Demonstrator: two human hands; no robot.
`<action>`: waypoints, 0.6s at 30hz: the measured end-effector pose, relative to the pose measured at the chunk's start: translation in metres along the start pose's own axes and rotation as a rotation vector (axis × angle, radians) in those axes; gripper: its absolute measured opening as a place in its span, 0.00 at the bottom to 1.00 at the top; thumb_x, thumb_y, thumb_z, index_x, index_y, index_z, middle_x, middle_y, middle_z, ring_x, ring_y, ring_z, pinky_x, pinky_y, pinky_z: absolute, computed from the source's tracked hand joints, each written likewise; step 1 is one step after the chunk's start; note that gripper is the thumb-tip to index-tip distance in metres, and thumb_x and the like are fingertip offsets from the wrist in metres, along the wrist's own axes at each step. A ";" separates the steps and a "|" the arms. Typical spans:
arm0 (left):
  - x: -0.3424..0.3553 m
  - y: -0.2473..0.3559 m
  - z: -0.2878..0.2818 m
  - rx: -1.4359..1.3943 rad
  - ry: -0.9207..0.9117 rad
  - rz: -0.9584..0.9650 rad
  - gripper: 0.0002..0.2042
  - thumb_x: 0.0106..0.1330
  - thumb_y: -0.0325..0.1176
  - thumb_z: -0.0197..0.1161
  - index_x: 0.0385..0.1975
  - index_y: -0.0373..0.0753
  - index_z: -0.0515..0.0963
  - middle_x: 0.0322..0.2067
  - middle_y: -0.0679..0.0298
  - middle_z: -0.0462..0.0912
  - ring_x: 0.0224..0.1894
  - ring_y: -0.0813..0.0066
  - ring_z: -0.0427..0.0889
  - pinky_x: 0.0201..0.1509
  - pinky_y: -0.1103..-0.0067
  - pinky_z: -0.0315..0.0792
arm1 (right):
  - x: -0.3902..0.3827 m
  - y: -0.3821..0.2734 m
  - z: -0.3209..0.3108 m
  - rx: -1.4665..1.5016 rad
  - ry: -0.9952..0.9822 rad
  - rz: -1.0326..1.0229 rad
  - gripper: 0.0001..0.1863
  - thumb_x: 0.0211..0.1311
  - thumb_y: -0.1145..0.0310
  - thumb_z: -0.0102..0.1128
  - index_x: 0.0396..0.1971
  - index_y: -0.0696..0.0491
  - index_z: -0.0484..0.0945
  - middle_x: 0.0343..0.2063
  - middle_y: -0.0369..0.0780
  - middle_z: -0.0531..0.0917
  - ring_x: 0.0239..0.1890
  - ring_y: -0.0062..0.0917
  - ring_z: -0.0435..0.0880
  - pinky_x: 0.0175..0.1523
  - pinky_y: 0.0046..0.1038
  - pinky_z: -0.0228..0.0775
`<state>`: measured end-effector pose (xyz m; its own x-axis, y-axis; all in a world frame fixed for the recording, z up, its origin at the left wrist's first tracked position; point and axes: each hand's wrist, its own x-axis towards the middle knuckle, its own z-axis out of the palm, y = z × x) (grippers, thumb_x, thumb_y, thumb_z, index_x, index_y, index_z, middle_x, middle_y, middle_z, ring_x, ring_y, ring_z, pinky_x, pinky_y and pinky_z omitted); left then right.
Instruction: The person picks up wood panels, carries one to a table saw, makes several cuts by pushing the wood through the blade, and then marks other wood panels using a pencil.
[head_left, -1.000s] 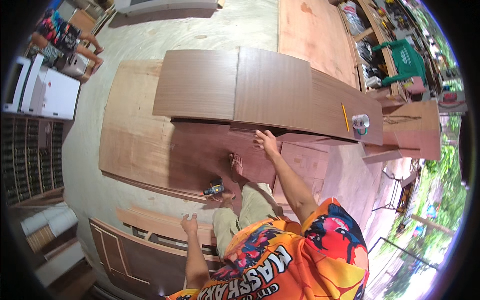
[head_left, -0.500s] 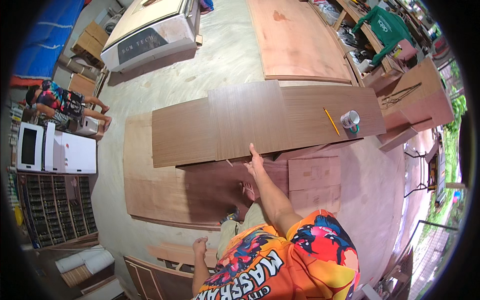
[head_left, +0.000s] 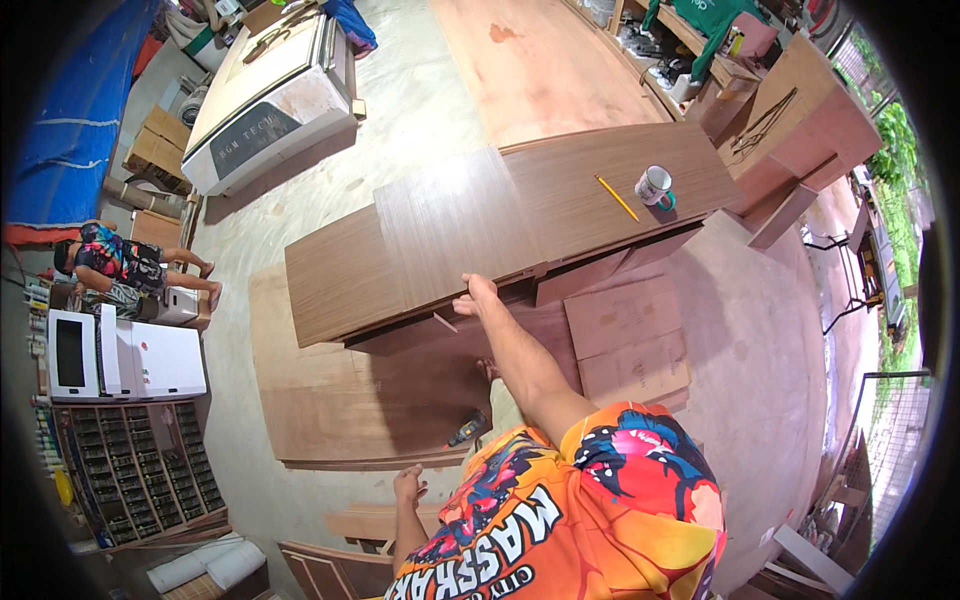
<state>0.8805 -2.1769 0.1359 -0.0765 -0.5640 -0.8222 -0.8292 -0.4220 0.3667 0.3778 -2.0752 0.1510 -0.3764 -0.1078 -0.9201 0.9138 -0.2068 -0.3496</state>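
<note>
A long brown wood-grain cabinet (head_left: 620, 190) lies across the middle, with a loose panel (head_left: 445, 225) of similar finish on top. My right hand (head_left: 477, 295) reaches forward to the panel's front edge. Its thumb stands apart from the fingers, which point left; nothing shows in them, and whether they touch the edge I cannot tell. Low in front of my body, my left hand (head_left: 409, 484) hangs empty, its fingers loosely bent and a little apart. A yellow pencil (head_left: 617, 198) and a white mug (head_left: 654, 184) with a green handle rest on the cabinet's right part.
Beneath the cabinet lie a plywood sheet (head_left: 310, 400) and flattened cardboard (head_left: 628, 340). What looks like a cordless drill (head_left: 467, 428) lies near my feet. A white machine (head_left: 240, 150) stands far left. Another person (head_left: 115, 260) bends at the left. Wooden boxes (head_left: 800, 110) stand at right.
My view has turned and shifted, so the cabinet sits more slanted. My right thumb, earlier over the panel's edge, now sits at its front. The left hand's fingers have loosened.
</note>
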 end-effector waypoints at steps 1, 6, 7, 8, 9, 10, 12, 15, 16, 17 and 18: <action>0.005 0.004 0.005 0.015 -0.002 0.045 0.17 0.66 0.42 0.70 0.50 0.39 0.82 0.33 0.64 0.83 0.26 0.73 0.80 0.26 0.75 0.75 | -0.005 -0.008 -0.008 -0.140 -0.006 -0.069 0.31 0.63 0.62 0.66 0.61 0.66 0.71 0.56 0.55 0.82 0.50 0.52 0.87 0.46 0.51 0.85; 0.018 0.037 0.036 -0.282 -0.098 0.217 0.23 0.68 0.37 0.71 0.58 0.32 0.77 0.33 0.62 0.84 0.27 0.77 0.81 0.26 0.80 0.75 | -0.025 -0.038 -0.053 -0.835 0.425 -0.660 0.25 0.56 0.58 0.68 0.51 0.57 0.79 0.49 0.52 0.83 0.55 0.48 0.83 0.59 0.49 0.76; 0.022 0.054 0.051 -0.338 -0.040 0.246 0.23 0.68 0.36 0.71 0.58 0.31 0.77 0.34 0.61 0.85 0.30 0.77 0.82 0.28 0.80 0.76 | -0.025 -0.041 -0.063 -0.861 0.516 -0.747 0.29 0.58 0.56 0.68 0.56 0.56 0.74 0.56 0.53 0.76 0.60 0.47 0.76 0.60 0.48 0.74; 0.022 0.075 0.065 -0.382 0.006 0.283 0.22 0.68 0.35 0.71 0.58 0.31 0.77 0.36 0.61 0.85 0.32 0.77 0.83 0.30 0.80 0.77 | -0.023 -0.047 -0.071 -0.883 0.568 -0.800 0.31 0.60 0.56 0.69 0.58 0.57 0.71 0.59 0.54 0.72 0.63 0.49 0.71 0.63 0.48 0.71; 0.021 0.097 0.076 -0.411 -0.006 0.322 0.23 0.68 0.35 0.70 0.59 0.31 0.77 0.38 0.60 0.86 0.34 0.75 0.84 0.34 0.79 0.78 | -0.020 -0.052 -0.079 -0.944 0.656 -0.903 0.32 0.61 0.56 0.69 0.59 0.58 0.70 0.59 0.54 0.71 0.65 0.49 0.68 0.63 0.49 0.70; 0.023 0.124 0.087 -0.439 -0.023 0.369 0.23 0.68 0.35 0.70 0.59 0.31 0.76 0.39 0.58 0.86 0.35 0.74 0.85 0.37 0.78 0.79 | -0.016 -0.057 -0.087 -1.003 0.688 -0.967 0.33 0.61 0.56 0.69 0.60 0.58 0.69 0.59 0.54 0.71 0.64 0.50 0.69 0.64 0.49 0.69; 0.034 0.196 0.109 -0.319 0.047 0.569 0.24 0.67 0.34 0.70 0.61 0.31 0.75 0.42 0.56 0.87 0.38 0.69 0.86 0.43 0.75 0.81 | -0.007 -0.068 -0.098 -1.096 0.701 -1.047 0.35 0.63 0.54 0.68 0.64 0.58 0.68 0.61 0.53 0.70 0.66 0.49 0.67 0.67 0.49 0.65; 0.053 0.292 0.139 -0.012 0.225 0.790 0.28 0.65 0.34 0.71 0.64 0.29 0.72 0.49 0.51 0.85 0.46 0.56 0.85 0.57 0.66 0.78 | 0.009 -0.086 -0.101 -1.167 0.616 -0.918 0.44 0.63 0.50 0.67 0.72 0.57 0.61 0.65 0.52 0.66 0.70 0.49 0.61 0.71 0.54 0.56; 0.061 0.324 0.151 0.052 0.265 0.857 0.29 0.65 0.35 0.71 0.64 0.29 0.72 0.51 0.50 0.82 0.50 0.55 0.83 0.60 0.65 0.76 | 0.015 -0.092 -0.099 -1.181 0.605 -0.887 0.44 0.63 0.50 0.68 0.72 0.57 0.61 0.64 0.52 0.66 0.69 0.48 0.62 0.70 0.53 0.56; 0.069 0.352 0.161 0.128 0.306 0.874 0.30 0.65 0.36 0.71 0.64 0.29 0.72 0.53 0.48 0.80 0.54 0.53 0.81 0.62 0.64 0.74 | 0.019 -0.099 -0.096 -1.189 0.592 -0.875 0.46 0.62 0.48 0.68 0.72 0.57 0.60 0.64 0.52 0.66 0.69 0.48 0.62 0.69 0.52 0.57; 0.076 0.377 0.168 0.197 0.353 0.882 0.31 0.65 0.38 0.71 0.65 0.29 0.71 0.56 0.47 0.78 0.57 0.52 0.79 0.65 0.63 0.72 | 0.025 -0.107 -0.089 -1.177 0.582 -0.890 0.46 0.61 0.48 0.68 0.72 0.57 0.61 0.63 0.53 0.66 0.68 0.48 0.62 0.69 0.52 0.57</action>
<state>0.4696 -2.2595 0.1383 -0.5715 -0.8149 -0.0969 -0.6336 0.3632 0.6831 0.2841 -1.9691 0.1497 -0.9783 0.0603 -0.1980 0.1491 0.8687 -0.4724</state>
